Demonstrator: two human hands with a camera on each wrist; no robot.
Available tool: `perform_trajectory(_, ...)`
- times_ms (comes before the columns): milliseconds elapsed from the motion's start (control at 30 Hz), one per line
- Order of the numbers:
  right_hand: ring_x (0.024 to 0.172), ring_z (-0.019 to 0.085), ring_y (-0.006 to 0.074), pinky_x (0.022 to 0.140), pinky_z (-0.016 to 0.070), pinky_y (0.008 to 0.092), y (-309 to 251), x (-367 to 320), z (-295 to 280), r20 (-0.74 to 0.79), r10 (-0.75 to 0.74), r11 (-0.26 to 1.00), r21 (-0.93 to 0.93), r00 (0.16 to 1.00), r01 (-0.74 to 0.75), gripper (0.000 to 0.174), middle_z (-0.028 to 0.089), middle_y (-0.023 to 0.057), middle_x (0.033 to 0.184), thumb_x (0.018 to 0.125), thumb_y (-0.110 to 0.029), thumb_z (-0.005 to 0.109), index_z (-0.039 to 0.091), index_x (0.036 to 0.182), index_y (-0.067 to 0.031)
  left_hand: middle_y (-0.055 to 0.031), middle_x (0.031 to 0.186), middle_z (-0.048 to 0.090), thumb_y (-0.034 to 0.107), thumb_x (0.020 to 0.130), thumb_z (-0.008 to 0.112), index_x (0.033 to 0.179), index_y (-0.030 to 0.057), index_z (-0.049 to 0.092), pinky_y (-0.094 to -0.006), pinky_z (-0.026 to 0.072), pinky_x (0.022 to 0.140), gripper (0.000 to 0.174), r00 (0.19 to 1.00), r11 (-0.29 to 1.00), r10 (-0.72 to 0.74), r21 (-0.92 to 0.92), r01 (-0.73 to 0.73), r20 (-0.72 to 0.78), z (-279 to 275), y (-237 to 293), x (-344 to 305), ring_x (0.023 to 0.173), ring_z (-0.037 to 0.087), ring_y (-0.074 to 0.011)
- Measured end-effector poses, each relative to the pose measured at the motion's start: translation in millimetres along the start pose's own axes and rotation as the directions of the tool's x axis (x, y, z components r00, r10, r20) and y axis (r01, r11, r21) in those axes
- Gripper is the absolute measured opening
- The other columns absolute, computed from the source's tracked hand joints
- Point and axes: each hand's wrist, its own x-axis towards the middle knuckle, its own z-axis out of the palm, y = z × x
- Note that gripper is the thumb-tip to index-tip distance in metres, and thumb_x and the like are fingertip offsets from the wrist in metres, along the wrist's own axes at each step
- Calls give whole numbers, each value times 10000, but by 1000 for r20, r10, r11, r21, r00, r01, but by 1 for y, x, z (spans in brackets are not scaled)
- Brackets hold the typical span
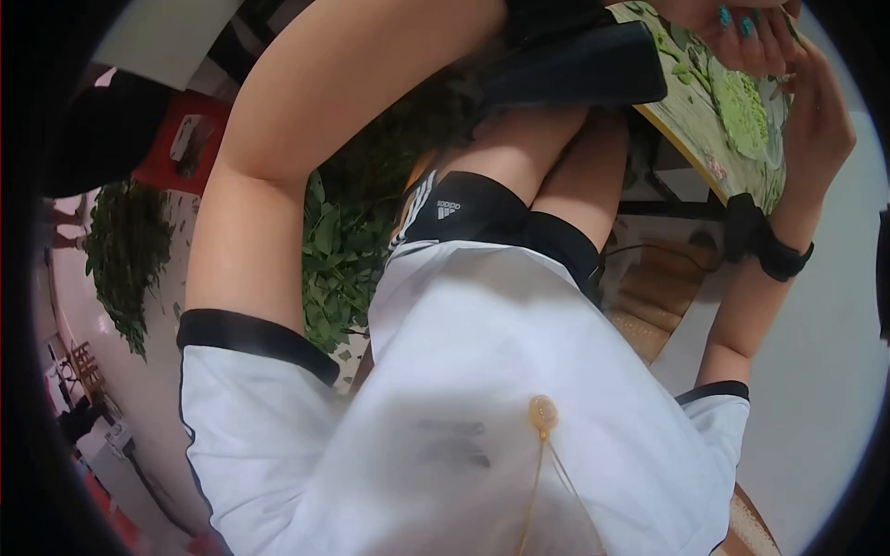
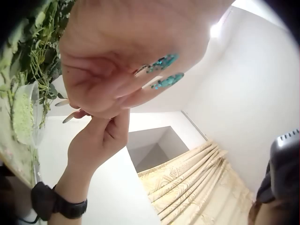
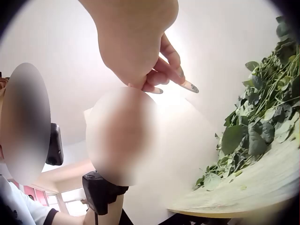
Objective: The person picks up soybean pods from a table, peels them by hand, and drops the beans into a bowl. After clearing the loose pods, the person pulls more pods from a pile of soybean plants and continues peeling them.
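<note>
My left hand (image 1: 746, 42), with teal glittery nails, is at the upper right of the head view, its fingers curled. My right hand (image 1: 820, 120), with a black band on its wrist, meets it fingertip to fingertip. A short dark green stem (image 1: 794, 31) shows where the two hands pinch, mostly hidden by the fingers. In the left wrist view the teal-nailed fingers (image 2: 164, 70) fold toward the palm. Below the hands, a clear container (image 1: 774, 153) of small pale green pieces (image 1: 742, 107) stands on the patterned table (image 1: 691, 139).
Leafy green stems (image 3: 258, 122) are heaped on the table. More greens (image 1: 334, 250) lie low beside my legs, and another leafy bunch (image 1: 130, 250) is farther left. A dark phone-like slab (image 1: 584, 69) is over my lap. A red stool (image 1: 190, 139) stands at the left.
</note>
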Motion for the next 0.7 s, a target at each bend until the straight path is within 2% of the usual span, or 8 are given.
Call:
perform_trajectory(267, 742, 646, 113, 670, 518, 260, 30, 5, 5, 37, -1, 980, 200, 999, -7, 342, 710, 59, 894, 880, 107, 524, 667, 1161, -25, 18, 579, 304, 244, 817, 368, 662, 125, 366, -251, 225, 419, 196, 957, 974, 133, 214, -78, -258, 23, 14, -21, 453, 277, -105)
perform_trajectory(333, 746, 665, 195, 648, 535, 294, 26, 12, 16, 38, -71, 971, 229, 997, 60, 333, 704, 68, 889, 777, 102, 590, 675, 1065, -41, 3, 596, 326, 264, 818, 381, 689, 114, 395, -271, 259, 417, 199, 945, 990, 71, 139, -27, -321, 17, 15, -16, 462, 293, -116)
perform_trajectory(367, 760, 685, 265, 627, 550, 319, 28, 17, 24, 27, -100, 968, 232, 995, 91, 311, 697, 76, 884, 716, 70, 647, 682, 993, -68, -86, 699, 520, 327, 914, 410, 853, 7, 545, -331, 451, 525, 353, 988, 961, -120, -263, 91, -95, -24, 19, -12, 579, 510, -187)
perform_trajectory(400, 749, 683, 262, 618, 545, 321, 31, 18, 28, 5, -121, 973, 201, 993, 117, 293, 693, 74, 870, 724, 60, 644, 676, 982, -74, 31, 597, 356, 484, 950, 282, 956, 30, 546, -219, 252, 345, 525, 895, 984, -163, 2, 180, -416, -21, 7, -6, 412, 336, -73)
perform_trajectory(433, 737, 680, 258, 609, 541, 324, 36, 16, 35, -18, -136, 976, 172, 991, 137, 275, 689, 72, 856, 732, 49, 640, 671, 972, -80, 38, 612, 340, 444, 939, 319, 944, 32, 554, -220, 231, 351, 474, 824, 991, -79, 47, 127, -561, 0, 7, 5, 430, 312, -69)
perform_trajectory(500, 684, 662, 251, 565, 516, 329, 53, 7, 50, -16, -85, 973, 215, 996, 87, 217, 667, 58, 797, 749, 10, 642, 654, 943, -86, 60, 626, 265, 379, 929, 347, 929, 22, 545, -233, 210, 371, 408, 824, 994, -107, -86, 71, -556, -16, 2, 23, 470, 237, -73)
perform_trajectory(567, 659, 649, 249, 546, 502, 331, 72, -5, 62, -35, -19, 975, 219, 999, 26, 193, 652, 52, 771, 754, -12, 644, 646, 932, -87, 29, 633, 341, 412, 873, 344, 851, 70, 518, -261, 275, 423, 384, 870, 958, -285, -149, 245, -401, -51, -1, 37, 497, 298, -92)
perform_trajectory(700, 618, 625, 250, 518, 477, 341, 106, -27, 84, -16, 87, 956, 284, 996, -79, 168, 628, 46, 732, 759, -48, 654, 639, 922, -85, 30, 634, 331, 413, 903, 304, 819, 78, 495, -255, 290, 421, 395, 833, 933, -357, -201, 298, -423, -79, -16, 76, 505, 297, -88)
